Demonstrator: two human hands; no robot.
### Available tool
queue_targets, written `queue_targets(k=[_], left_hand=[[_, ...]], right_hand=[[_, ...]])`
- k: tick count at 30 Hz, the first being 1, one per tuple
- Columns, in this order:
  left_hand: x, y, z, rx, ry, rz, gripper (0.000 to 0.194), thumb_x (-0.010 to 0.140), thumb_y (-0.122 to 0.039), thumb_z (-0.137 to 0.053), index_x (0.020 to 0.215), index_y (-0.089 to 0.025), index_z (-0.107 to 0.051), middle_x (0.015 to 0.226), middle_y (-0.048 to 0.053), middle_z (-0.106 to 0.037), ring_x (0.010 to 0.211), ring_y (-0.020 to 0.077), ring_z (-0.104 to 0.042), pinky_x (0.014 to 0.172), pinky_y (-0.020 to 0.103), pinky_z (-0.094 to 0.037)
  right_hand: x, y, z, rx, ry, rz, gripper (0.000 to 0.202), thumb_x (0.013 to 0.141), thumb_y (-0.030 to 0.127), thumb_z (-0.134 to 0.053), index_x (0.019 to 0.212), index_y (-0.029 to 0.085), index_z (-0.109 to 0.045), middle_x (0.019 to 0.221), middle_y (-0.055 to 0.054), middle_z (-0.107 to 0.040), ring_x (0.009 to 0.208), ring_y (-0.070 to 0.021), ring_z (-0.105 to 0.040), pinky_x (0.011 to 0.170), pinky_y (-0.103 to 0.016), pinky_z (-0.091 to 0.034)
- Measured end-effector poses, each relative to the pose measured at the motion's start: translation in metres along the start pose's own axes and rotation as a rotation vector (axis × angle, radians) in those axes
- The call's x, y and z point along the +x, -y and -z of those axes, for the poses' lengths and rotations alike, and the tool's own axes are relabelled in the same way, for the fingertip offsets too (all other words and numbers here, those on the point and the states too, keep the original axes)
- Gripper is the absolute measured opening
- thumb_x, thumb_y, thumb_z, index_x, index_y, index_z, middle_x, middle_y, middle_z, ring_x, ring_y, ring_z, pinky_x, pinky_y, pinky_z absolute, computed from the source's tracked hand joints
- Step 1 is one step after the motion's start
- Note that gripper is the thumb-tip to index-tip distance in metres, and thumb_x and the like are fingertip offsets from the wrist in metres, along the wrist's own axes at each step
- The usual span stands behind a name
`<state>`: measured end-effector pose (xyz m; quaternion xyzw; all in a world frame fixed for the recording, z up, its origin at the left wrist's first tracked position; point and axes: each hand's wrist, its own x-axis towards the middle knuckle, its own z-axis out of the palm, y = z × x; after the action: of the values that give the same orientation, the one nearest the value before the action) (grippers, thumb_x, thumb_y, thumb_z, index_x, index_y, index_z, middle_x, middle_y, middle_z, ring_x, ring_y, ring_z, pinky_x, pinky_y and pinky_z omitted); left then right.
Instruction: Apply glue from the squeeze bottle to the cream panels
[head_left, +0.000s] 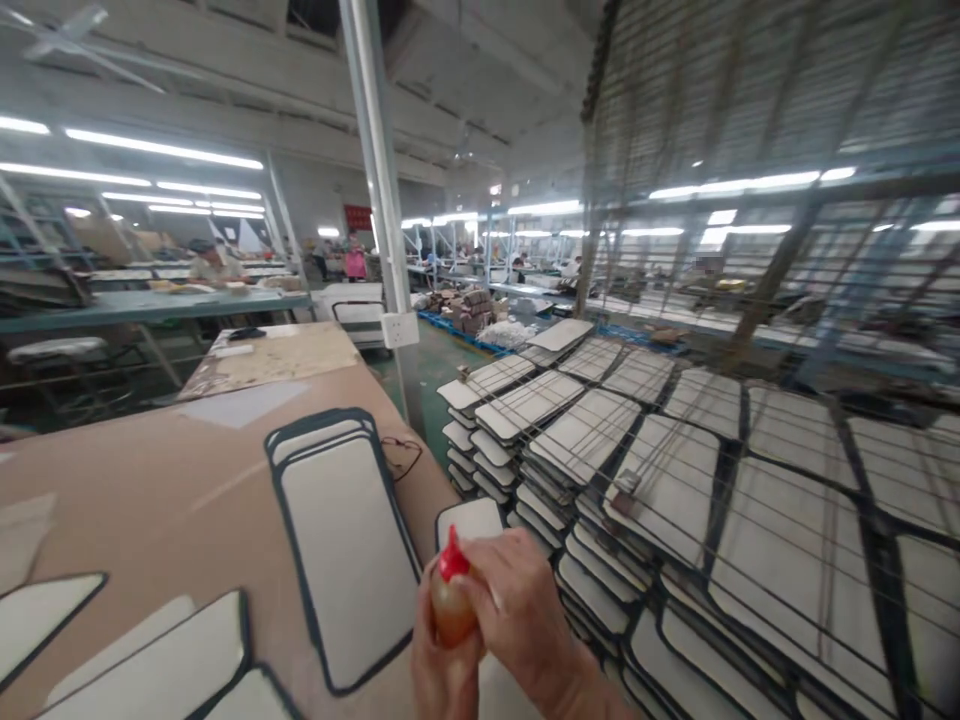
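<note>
A squeeze bottle [452,612] with amber contents and a red pointed cap [453,558] is held upright at the bottom centre. My left hand [444,665] wraps round the bottle's body from below. My right hand [517,605] pinches the red cap with thumb and fingers. Just behind the bottle lies a pale panel with a dark edge [470,520], partly hidden by my hands. To the left, a small stack of cream panels with dark borders [349,560] rests on the brown table [187,500].
More dark-edged panels [157,665] lie at the table's near left. Eyeglasses [403,455] sit by its right edge. On the right, wire racks [675,480] carry many layers of cream panels. A metal post with a socket box [400,330] stands beyond. People sit at distant benches.
</note>
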<state>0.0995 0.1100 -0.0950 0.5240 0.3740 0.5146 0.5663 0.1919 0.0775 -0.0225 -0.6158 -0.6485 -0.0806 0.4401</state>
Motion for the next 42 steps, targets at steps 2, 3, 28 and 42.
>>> queue_targets(k=[2, 3, 28, 42], left_hand=[[0.001, -0.004, 0.002, -0.043, -0.041, 0.023, 0.066, 0.062, -0.024, -0.070, 0.124, -0.020, -0.046, 0.123, 0.008, -0.058, 0.111, 0.0288, -0.054, 0.091, 0.034, -0.047], [0.002, -0.007, 0.002, -0.077, -0.044, 0.041, 0.068, 0.063, -0.025, -0.070, 0.126, -0.020, -0.044, 0.126, 0.009, -0.056, 0.111, 0.0284, -0.055, 0.091, 0.034, -0.047], [-0.020, 0.015, 0.004, 0.022, -0.026, 0.016, 0.086, 0.063, -0.024, -0.060, 0.138, -0.006, -0.023, 0.137, 0.018, -0.042, 0.123, 0.0293, -0.044, 0.101, 0.037, -0.038], [-0.026, -0.007, 0.024, -0.033, 0.106, 0.114, 0.083, 0.056, -0.008, -0.065, 0.133, -0.018, -0.037, 0.131, 0.009, -0.053, 0.121, 0.0284, -0.047, 0.095, 0.034, -0.044]], right_hand=[[-0.006, 0.004, -0.008, 0.048, -0.033, -0.055, 0.019, 0.086, 0.021, -0.051, 0.101, 0.015, -0.061, 0.096, -0.011, -0.069, 0.086, -0.0240, -0.062, 0.077, -0.038, -0.046], [-0.010, 0.004, -0.011, 0.073, -0.031, -0.067, 0.022, 0.087, 0.023, -0.050, 0.105, 0.014, -0.060, 0.100, -0.012, -0.068, 0.091, -0.0237, -0.062, 0.080, -0.037, -0.047], [0.013, -0.007, 0.008, -0.137, 0.504, 0.118, 0.010, 0.085, 0.019, -0.054, 0.082, 0.013, -0.060, 0.078, -0.012, -0.066, 0.074, -0.0264, -0.060, 0.070, -0.041, -0.043], [0.021, -0.028, 0.048, 0.218, 0.720, 0.189, 0.033, 0.090, 0.031, -0.048, 0.119, 0.018, -0.056, 0.116, -0.009, -0.064, 0.108, -0.0190, -0.058, 0.094, -0.031, -0.044]])
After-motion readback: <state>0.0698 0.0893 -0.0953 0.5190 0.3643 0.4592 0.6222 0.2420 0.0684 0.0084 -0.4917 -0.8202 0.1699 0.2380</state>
